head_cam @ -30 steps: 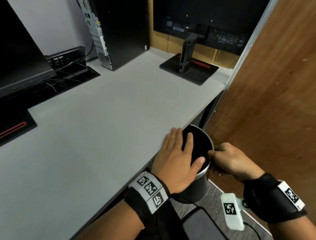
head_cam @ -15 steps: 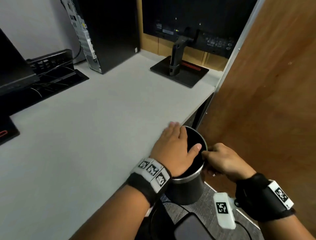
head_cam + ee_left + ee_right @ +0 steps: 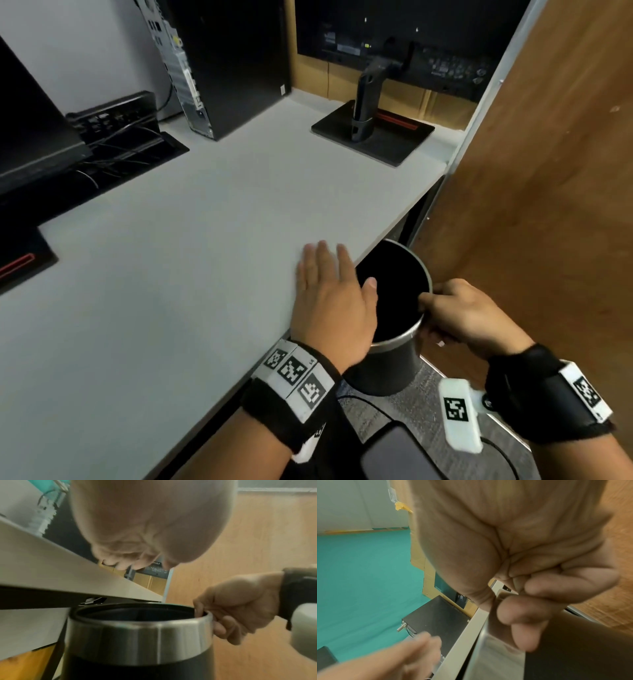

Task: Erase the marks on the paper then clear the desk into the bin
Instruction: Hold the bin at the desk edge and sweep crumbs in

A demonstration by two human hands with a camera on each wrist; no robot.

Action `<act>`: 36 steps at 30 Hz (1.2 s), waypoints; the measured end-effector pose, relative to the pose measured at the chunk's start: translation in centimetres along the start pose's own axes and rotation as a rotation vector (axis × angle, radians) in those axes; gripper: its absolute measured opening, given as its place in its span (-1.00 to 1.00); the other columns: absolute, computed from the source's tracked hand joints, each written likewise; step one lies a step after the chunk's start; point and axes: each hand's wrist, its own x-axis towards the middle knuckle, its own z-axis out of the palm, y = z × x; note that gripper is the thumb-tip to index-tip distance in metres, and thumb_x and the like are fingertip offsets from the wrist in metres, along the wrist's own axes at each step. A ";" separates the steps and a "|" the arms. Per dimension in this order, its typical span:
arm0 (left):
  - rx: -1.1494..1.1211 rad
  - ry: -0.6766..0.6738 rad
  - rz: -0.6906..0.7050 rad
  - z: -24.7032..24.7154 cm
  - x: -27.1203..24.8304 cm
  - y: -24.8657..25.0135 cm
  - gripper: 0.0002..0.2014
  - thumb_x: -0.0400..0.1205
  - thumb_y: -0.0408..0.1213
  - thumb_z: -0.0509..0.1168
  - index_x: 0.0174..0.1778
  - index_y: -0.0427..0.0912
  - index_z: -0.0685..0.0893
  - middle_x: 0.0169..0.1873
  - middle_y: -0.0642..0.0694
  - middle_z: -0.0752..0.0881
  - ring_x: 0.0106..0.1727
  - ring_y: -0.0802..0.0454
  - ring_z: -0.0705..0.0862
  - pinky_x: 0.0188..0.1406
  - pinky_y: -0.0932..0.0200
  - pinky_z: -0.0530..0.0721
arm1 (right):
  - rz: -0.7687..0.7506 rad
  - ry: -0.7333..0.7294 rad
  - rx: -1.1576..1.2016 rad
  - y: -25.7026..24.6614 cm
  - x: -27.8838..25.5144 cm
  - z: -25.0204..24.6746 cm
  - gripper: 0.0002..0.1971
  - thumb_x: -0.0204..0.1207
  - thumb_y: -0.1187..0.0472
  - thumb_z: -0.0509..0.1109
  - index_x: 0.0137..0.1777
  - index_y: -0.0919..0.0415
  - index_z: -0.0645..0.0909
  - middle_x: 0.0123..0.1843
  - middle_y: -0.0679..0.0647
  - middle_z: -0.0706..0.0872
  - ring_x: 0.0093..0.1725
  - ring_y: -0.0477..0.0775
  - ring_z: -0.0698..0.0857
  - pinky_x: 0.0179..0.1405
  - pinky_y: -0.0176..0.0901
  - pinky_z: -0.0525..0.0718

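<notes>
A round black bin [image 3: 394, 366] with a steel rim [image 3: 140, 632] hangs just below the desk's [image 3: 171, 274] front edge, mouth up. My right hand [image 3: 455, 315] pinches the rim on its right side, thumb inside and fingers [image 3: 522, 609] outside. My left hand [image 3: 329, 301] lies flat with straight fingers at the desk edge, the thumb reaching over the bin's dark mouth. Nothing shows under or in the left hand. No paper or eraser is in view, and the inside of the bin is too dark to read.
A black computer tower [image 3: 222, 61] and a monitor stand [image 3: 373, 133] sit at the back of the desk. Another monitor base [image 3: 20, 260] and a cable box [image 3: 113, 120] are at the left. A wooden partition [image 3: 548, 171] rises on the right. Below are carpet and a dark device [image 3: 397, 455].
My left hand slid back from over the bin's mouth onto the desk edge. The right hand has kept its hold on the rim. The view shifted slightly.
</notes>
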 end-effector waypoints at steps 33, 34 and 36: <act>-0.079 -0.068 0.140 1.4 1.1 2.0 -0.15 0.69 0.28 -0.28 0.77 -0.27 0.08 0.75 -0.34 0.04 0.77 -0.26 -0.10 0.75 -0.17 -0.14 | -0.018 0.010 0.094 -0.1 1.0 0.6 -0.67 0.66 0.31 0.29 -0.28 0.52 0.66 -0.50 0.40 0.72 -0.63 0.12 0.49 -0.66 -0.23 0.36; -0.085 -0.133 0.157 1.7 0.5 2.2 -0.17 0.71 0.29 -0.24 0.77 -0.24 0.08 0.74 -0.36 0.12 0.76 -0.31 0.00 0.73 -0.24 0.00 | -0.020 0.024 0.092 0.1 1.1 0.6 -0.67 0.64 0.31 0.31 -0.34 0.45 0.64 -0.57 0.31 0.65 -0.65 0.11 0.47 -0.63 -0.20 0.36; -0.253 -0.294 0.235 1.0 -1.5 2.5 -0.26 0.76 0.26 -0.09 0.76 -0.17 0.16 0.68 -0.24 0.33 0.71 -0.23 0.23 0.64 -0.23 0.30 | -0.015 0.047 0.070 0.4 1.6 0.6 -0.69 0.61 0.29 0.34 -0.38 0.37 0.64 -0.59 0.19 0.59 -0.62 0.10 0.49 -0.56 -0.14 0.40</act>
